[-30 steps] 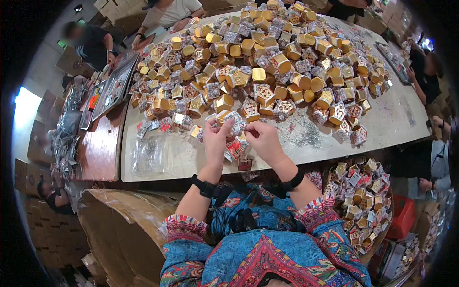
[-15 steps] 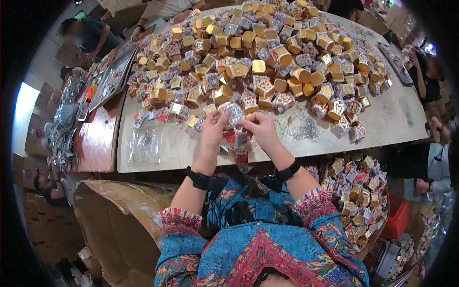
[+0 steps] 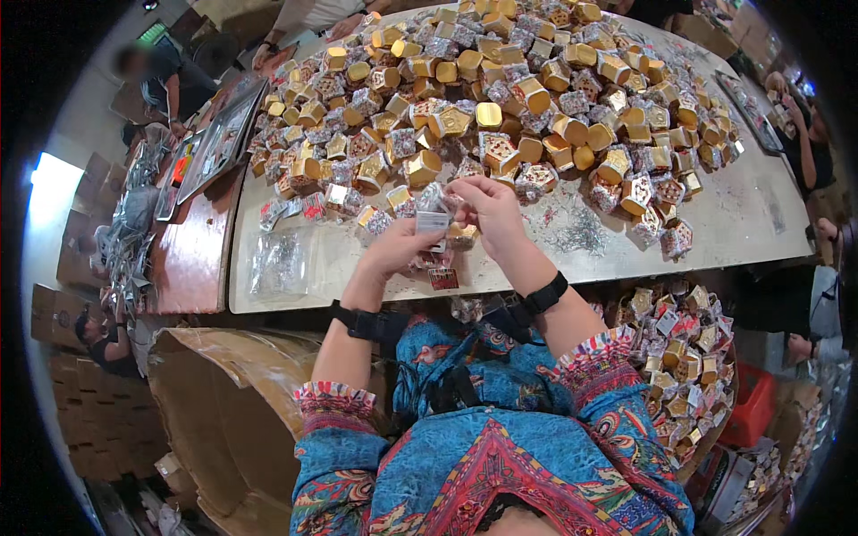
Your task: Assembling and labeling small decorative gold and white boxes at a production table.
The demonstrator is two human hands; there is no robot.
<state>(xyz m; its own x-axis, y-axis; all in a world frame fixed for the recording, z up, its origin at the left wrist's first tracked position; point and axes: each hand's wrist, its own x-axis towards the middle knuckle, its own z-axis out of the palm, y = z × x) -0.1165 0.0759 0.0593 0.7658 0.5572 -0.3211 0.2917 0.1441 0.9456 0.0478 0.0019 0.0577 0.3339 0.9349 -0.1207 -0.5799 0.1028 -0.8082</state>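
Note:
My left hand (image 3: 393, 248) and my right hand (image 3: 489, 210) meet just above the near edge of the white table (image 3: 760, 223). Between their fingertips they pinch a small shiny silver packet (image 3: 432, 213) with a pale label. My right hand grips its top edge and my left hand holds it from below. A small dark red tag (image 3: 443, 279) lies on the table right under the hands. Just beyond the fingers begins a large heap of small gold and patterned boxes (image 3: 500, 98).
A clear plastic bag (image 3: 279, 265) lies flat at the table's left corner. A big open cardboard box (image 3: 228, 402) stands at my lower left. A container of more small boxes (image 3: 679, 357) sits at my right. Other people work at the far side and right.
Both hands have lifted the silver packet slightly and kept working on it. The view has shifted a little toward the table.

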